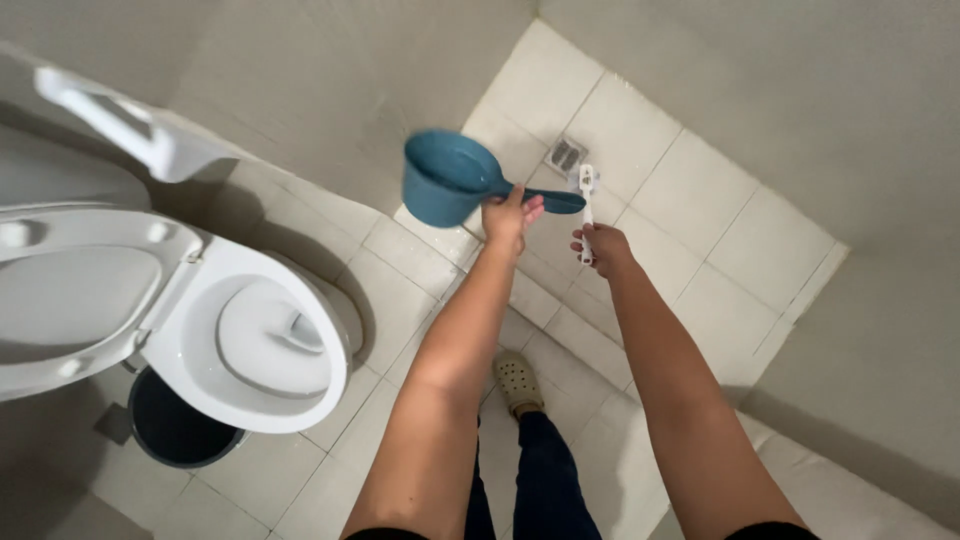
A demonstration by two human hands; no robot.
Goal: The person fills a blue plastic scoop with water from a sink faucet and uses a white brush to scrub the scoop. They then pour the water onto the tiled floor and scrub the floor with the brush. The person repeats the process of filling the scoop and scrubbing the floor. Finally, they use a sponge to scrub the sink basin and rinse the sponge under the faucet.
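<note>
Head view: left hand [510,215] clenched round the handle of a blue dipper [447,177], held in the air above the tiled floor [700,200], cup end pointing toward the wall. Right hand [603,248] grasps a white brush [586,205] upright, just beside the dipper handle. Square floor drain [566,155] beyond both. White toilet [255,345], lid up, at left; dark bin [175,425] beneath it. No packages, labels or signs visible.
</note>
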